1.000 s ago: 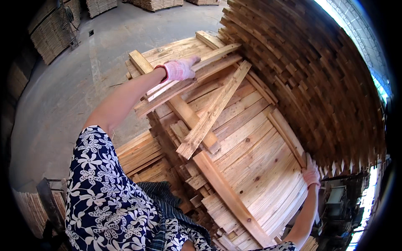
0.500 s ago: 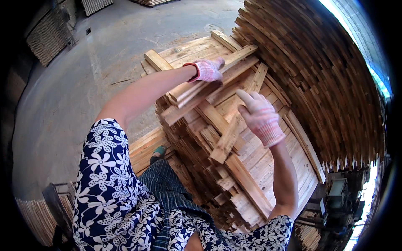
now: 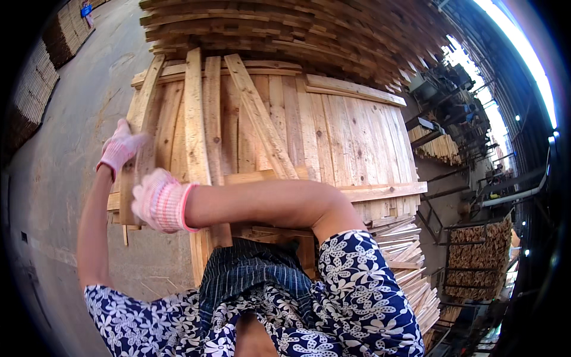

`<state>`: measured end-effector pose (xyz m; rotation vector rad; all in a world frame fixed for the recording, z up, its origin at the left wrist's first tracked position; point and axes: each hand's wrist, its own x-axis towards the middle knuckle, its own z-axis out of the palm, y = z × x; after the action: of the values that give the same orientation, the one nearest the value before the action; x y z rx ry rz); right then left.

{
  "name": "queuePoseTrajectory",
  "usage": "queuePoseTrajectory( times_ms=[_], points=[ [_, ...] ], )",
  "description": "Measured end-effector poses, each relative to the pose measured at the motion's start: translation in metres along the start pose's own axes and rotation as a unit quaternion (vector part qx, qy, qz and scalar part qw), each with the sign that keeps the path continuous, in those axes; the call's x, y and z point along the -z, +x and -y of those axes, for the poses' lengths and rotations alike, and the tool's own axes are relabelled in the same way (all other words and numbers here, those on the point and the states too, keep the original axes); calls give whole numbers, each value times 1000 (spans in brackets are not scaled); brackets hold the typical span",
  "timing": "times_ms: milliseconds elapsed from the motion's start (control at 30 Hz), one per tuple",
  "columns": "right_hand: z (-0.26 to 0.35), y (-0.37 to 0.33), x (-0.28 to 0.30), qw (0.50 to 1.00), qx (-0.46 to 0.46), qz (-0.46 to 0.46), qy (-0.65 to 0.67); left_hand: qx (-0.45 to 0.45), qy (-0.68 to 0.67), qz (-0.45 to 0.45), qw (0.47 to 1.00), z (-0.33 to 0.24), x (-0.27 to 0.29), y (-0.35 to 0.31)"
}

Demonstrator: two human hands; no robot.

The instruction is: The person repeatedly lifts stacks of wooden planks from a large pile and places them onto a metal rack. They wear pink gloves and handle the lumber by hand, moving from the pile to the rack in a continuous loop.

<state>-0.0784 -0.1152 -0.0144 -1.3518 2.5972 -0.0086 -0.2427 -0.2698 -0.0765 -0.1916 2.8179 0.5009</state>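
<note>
A long wooden slat [image 3: 138, 128] stands on edge along the left side of a stacked timber pallet [image 3: 333, 137], gripped by a worker in pink-and-white knit gloves. The left hand [image 3: 121, 147] closes around the slat's outer edge; the right hand [image 3: 160, 199], arm crossed over the body, clamps the same board just below. Loose slats [image 3: 205, 113] lie lengthwise across the pallet top, one diagonal slat [image 3: 262, 119] angled over them. A tall lumber stack [image 3: 285, 30] rises behind, and bare concrete floor [image 3: 59, 154] lies to the left.

floor: grey concrete [image 3: 65, 172] | bkgd: timber stacks [image 3: 482, 262] | light: daylight, roof strip [image 3: 523, 65]
</note>
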Motion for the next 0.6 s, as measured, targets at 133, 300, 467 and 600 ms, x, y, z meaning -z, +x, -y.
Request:
queuePoseTrajectory(
  times_ms=[133, 300, 467, 600],
  points=[
    [30, 8, -49, 995, -80, 2, -58, -27, -39, -20, 999, -3, -17, -10],
    [-4, 1, -44, 986, -89, -142, -5, -69, -143, 1, 987, -3, 11, -12],
    [9, 15, -33, 992, -112, -39, 32, -1, -189, -70, 980, 51, 95, -24],
    [4, 11, -35, 993, -115, -6, 34, 46, -39, -80, 995, 95, 91, 6]
  ],
)
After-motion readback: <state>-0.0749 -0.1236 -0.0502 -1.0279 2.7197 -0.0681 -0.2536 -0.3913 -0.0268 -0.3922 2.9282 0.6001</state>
